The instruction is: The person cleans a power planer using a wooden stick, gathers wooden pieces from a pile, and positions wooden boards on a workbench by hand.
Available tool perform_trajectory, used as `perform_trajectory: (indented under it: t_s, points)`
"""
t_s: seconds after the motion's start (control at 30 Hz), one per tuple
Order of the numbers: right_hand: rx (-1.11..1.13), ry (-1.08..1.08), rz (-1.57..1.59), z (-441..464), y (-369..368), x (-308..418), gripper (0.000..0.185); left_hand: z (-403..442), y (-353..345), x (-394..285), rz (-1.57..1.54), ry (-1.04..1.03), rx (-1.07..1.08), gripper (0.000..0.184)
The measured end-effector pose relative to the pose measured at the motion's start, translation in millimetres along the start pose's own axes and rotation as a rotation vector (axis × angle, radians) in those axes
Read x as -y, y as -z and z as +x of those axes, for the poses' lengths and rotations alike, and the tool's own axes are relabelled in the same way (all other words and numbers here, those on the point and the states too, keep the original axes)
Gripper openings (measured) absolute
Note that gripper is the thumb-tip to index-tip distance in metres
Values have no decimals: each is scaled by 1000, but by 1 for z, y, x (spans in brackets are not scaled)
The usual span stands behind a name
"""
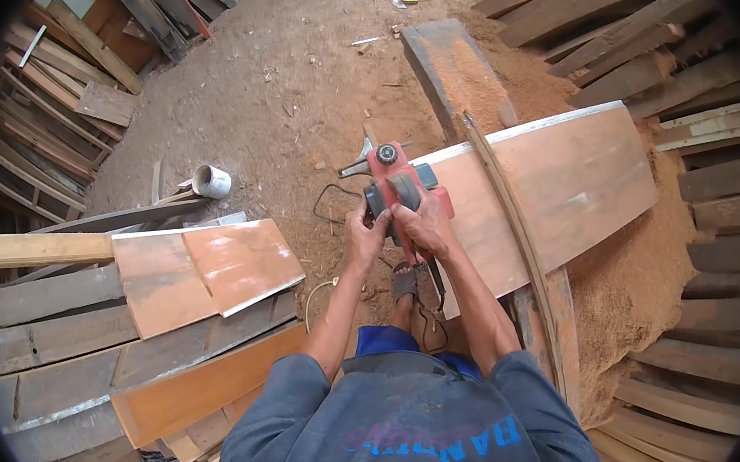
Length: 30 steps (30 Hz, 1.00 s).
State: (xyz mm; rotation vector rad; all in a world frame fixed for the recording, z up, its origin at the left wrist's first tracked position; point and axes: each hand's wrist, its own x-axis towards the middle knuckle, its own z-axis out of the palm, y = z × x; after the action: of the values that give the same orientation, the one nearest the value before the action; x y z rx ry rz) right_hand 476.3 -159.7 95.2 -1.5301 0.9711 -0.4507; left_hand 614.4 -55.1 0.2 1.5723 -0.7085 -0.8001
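A red power planer (401,185) with a black knob and a dark cord is held in front of my body, beside the left end of a large wooden panel (562,174). My left hand (367,229) is at the planer's dark left side, its fingers closed against it. My right hand (425,225) is wrapped over the tool's body near its middle. The planer's underside is hidden. A long narrow wooden strip (514,214) lies across the panel, which rests on thick boards.
Sawdust (641,284) is heaped around the panel. At the left, two smaller panels (206,269) lie on stacked planks (67,327). A white bucket (212,182) stands on the dirt floor. Timber stacks (723,265) line the right side.
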Motion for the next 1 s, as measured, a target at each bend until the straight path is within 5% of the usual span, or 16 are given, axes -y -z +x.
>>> perform_trajectory:
  t_s: [0.2,0.37,0.5,0.67,0.77,0.83,1.0]
  points:
    - [-45,34,-53,-74,6,-18,49,-83,-19,-32,-41,57,7,41]
    - [114,-295,95,-188,27,-24,48,-199,-33,-24,370,24,-3,52]
    - [21,-193,21,-238,27,-56,47,-253,-45,2,234,75,-32,57]
    - [35,-181,49,-193,19,-53,48,-207,-42,-16,137,116,-61,54]
    - [101,-259,58,-141,21,-2,49,-150,-25,-35,406,73,-17,53]
    - [-89,174,-95,-88,0,-42,45,-103,-16,-31,168,92,24,47]
    - [-33,121,-60,10,-4,15,37,9,-11,-13,-194,-3,-50,34]
